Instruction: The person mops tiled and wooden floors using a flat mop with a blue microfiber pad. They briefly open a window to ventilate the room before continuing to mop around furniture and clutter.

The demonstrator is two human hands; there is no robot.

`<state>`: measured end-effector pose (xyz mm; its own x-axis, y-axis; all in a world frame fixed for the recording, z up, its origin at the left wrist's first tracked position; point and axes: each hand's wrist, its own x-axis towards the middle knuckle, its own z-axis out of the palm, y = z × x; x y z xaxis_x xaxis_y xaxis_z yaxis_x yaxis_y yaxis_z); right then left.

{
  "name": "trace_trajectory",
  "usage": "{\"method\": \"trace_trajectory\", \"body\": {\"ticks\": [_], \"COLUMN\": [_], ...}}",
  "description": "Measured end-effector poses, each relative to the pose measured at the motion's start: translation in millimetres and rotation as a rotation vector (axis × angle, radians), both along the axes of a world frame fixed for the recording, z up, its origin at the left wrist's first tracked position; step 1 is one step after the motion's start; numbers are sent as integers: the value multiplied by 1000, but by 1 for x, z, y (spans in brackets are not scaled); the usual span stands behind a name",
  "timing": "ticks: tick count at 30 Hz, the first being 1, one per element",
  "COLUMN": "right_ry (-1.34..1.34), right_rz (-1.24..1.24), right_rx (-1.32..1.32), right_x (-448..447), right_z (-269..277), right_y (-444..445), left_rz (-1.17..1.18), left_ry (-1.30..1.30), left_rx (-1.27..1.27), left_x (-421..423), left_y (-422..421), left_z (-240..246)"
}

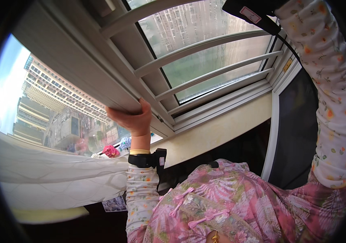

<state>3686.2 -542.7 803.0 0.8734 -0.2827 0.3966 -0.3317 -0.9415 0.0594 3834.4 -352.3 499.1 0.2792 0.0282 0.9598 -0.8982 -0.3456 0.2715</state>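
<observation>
My left hand (pixel 133 118) is wrapped around the lower end of a thick white window frame post (pixel 109 82), thumb on the side facing the barred window. A black wrist device sits over that floral sleeve. On the right, my other arm reaches up in a floral sleeve (pixel 334 91) with a black device at the wrist; the right hand itself is out of view. Between the arms is a glass pane (pixel 191 70) with streaks on it, behind white curved guard bars (pixel 203 45).
A white-framed dark screen panel (pixel 294 127) stands at the right. Below the window runs a cream sill wall (pixel 221 130). Left of the post hang sheer white curtains (pixel 69 179). A pink crocheted-looking item (pixel 111 151) and a blue one (pixel 125 143) lie near the left window.
</observation>
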Motion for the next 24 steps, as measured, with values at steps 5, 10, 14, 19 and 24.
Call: {"method": "trace_trajectory", "body": {"ticks": [5,10,14,19,24], "right_ry": [13,13,-2,-15,-37], "right_rz": [-11,-17,-49,-58,-37], "right_rx": [35,80,120,167,196], "right_x": [7,19,-3,-6,7], "right_z": [-19,-33,-45,-60,-68], "right_y": [-28,-55,-79,-100,-118], "left_rz": [26,-156,11,87,82], "left_ry": [5,98,21,46,46], "left_rx": [57,-41,22,95,118], "left_x": [-3,-3,-3,-4,-3], "left_y": [2,1,3,10,13], "left_z": [1,0,0,-1,0]}}
